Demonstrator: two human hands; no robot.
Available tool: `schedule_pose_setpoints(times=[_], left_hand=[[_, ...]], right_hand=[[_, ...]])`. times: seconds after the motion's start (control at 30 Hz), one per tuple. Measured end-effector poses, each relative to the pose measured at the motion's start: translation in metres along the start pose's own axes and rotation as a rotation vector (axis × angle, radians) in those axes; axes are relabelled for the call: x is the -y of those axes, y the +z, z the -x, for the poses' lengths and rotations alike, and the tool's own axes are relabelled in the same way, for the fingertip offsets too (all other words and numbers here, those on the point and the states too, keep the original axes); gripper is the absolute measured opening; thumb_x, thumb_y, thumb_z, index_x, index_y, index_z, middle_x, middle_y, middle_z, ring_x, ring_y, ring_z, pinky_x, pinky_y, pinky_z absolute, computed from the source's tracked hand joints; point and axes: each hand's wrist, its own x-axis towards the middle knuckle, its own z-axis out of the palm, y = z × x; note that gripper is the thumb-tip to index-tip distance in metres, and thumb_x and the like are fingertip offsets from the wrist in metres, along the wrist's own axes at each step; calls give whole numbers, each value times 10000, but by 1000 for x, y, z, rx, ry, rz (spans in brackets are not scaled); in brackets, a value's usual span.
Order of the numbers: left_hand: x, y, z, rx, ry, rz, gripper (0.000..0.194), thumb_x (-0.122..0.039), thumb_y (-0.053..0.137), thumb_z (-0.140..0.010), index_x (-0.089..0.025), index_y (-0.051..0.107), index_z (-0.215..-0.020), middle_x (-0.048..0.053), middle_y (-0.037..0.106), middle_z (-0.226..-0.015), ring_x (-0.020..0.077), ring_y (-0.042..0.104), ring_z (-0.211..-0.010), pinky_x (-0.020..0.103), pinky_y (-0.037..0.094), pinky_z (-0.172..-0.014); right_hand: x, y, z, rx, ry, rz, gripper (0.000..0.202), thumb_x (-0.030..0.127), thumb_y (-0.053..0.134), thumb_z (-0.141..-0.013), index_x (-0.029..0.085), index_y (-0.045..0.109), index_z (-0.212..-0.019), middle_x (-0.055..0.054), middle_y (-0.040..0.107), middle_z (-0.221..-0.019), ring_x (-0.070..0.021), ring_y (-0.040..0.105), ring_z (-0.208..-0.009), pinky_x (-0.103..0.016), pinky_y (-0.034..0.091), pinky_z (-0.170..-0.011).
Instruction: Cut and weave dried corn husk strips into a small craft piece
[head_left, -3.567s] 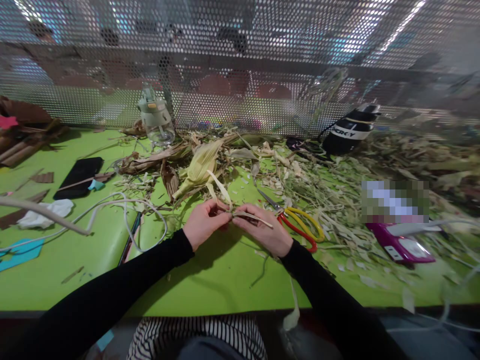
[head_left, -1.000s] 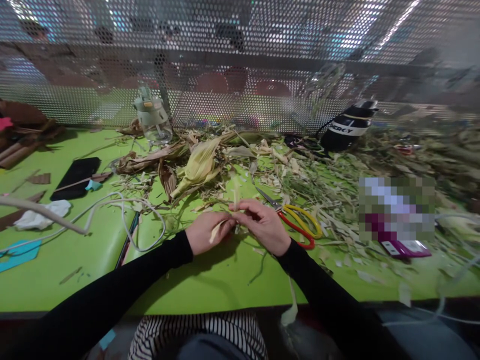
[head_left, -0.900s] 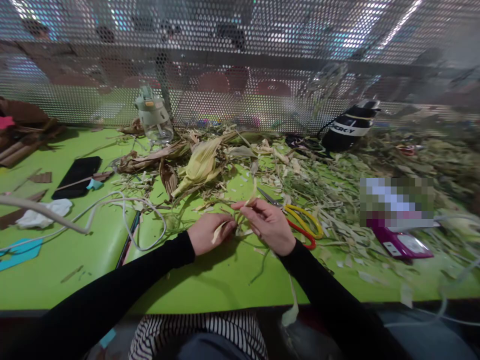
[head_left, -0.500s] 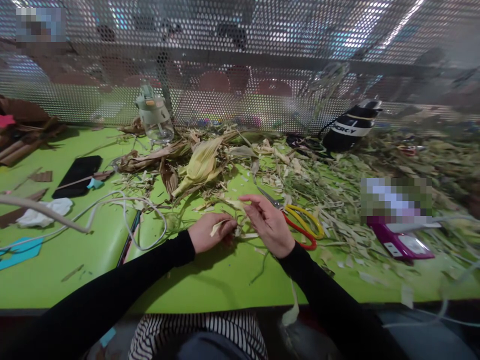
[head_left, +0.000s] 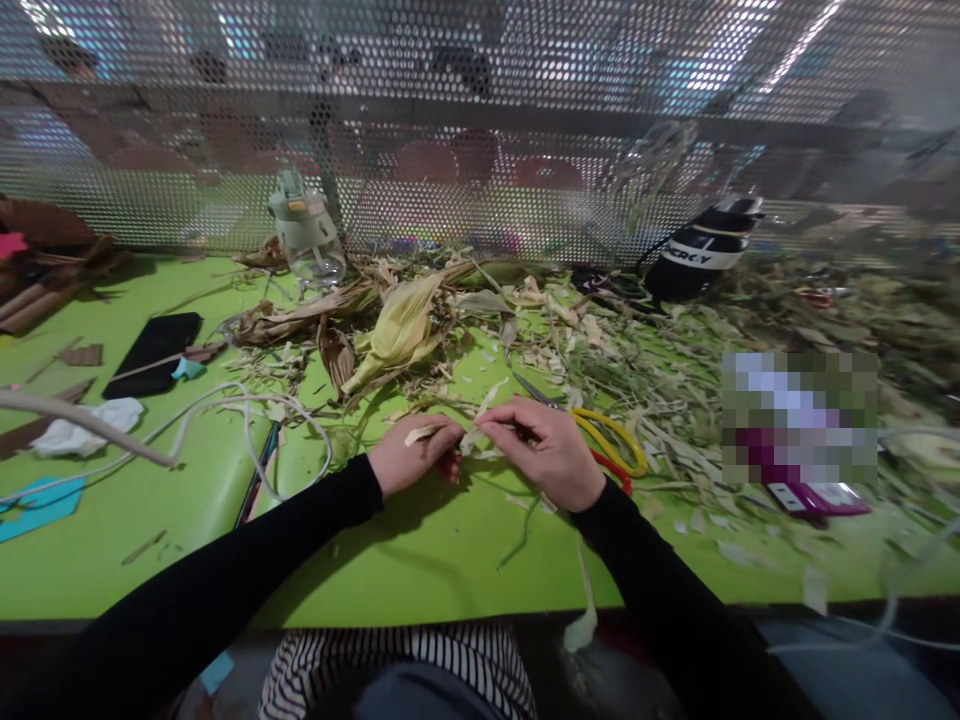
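My left hand (head_left: pixel 412 455) is closed in a pinch on a pale strip of corn husk (head_left: pixel 422 433). Beside it, my right hand (head_left: pixel 546 448) pinches another pale husk piece (head_left: pixel 472 438) between thumb and forefinger, close to the left fingertips. Whether the two pieces are joined, I cannot tell. Scissors with yellow and red handles (head_left: pixel 626 452) lie on the green table (head_left: pixel 420 560), partly hidden behind my right hand. Just beyond the hands rests a yellowish bundle of corn husk (head_left: pixel 401 325), fanned out at its top, among dry brown husks (head_left: pixel 300 325).
Husk scraps (head_left: pixel 675 400) spread over the right side. A magenta device (head_left: pixel 821 500) lies there, partly blurred out. A clear bottle (head_left: pixel 307 235) and a black bottle (head_left: pixel 701 250) stand near the perforated metal screen (head_left: pixel 480 130). At left are a phone (head_left: pixel 154 350) and a pale cable (head_left: pixel 247 400).
My right hand's fingers have come together from a looser pose and now pinch the husk piece near the left hand. My left hand has shifted slightly left.
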Motion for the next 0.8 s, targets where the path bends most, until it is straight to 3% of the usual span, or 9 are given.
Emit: schedule_pose_setpoints(times=[0.1, 0.3, 0.47, 0.67, 0.8], left_hand=[[-1, 0, 0, -23, -21, 44, 247, -326, 499, -824, -185, 492, -621, -12, 584, -545, 130, 602, -496, 265, 504, -545], [0, 1, 0, -32, -12, 42, 243, -330, 498, -829, -182, 499, -637, -16, 579, -548, 128, 601, -494, 258, 502, -537], [3, 1, 0, -19, 18, 34, 251, -368, 500, -832, -178, 511, -668, -15, 567, -541, 127, 597, -489, 252, 505, -527], [10, -1, -2, 15, 38, 72, 267, -423, 530, -819, -168, 538, -740, -17, 568, -582, 127, 612, -525, 245, 509, -541], [10, 1, -3, -15, -5, 130, 221, -361, 559, -807, -162, 541, -715, -19, 571, -597, 128, 621, -544, 247, 511, -556]], right_hand=[[0, 1, 1, -13, -135, 168, 187, 298, 519, -879, 183, 641, -797, -23, 596, -631, -120, 483, -535, -248, 388, -515], [-2, 4, 3, 24, -343, 363, 169, 208, 466, -905, 156, 621, -863, -52, 619, -709, -145, 522, -619, -258, 418, -561], [-4, 6, 3, 54, -380, 360, 155, 219, 481, -909, 141, 615, -910, -70, 626, -756, -161, 554, -687, -269, 451, -617], [-6, 9, 3, 50, -414, 375, 166, 229, 466, -920, 142, 595, -861, -48, 603, -721, -143, 528, -634, -253, 440, -560], [-5, 11, 3, 57, -427, 409, 182, 222, 451, -926, 138, 593, -849, -50, 601, -717, -145, 530, -637, -257, 439, -578]])
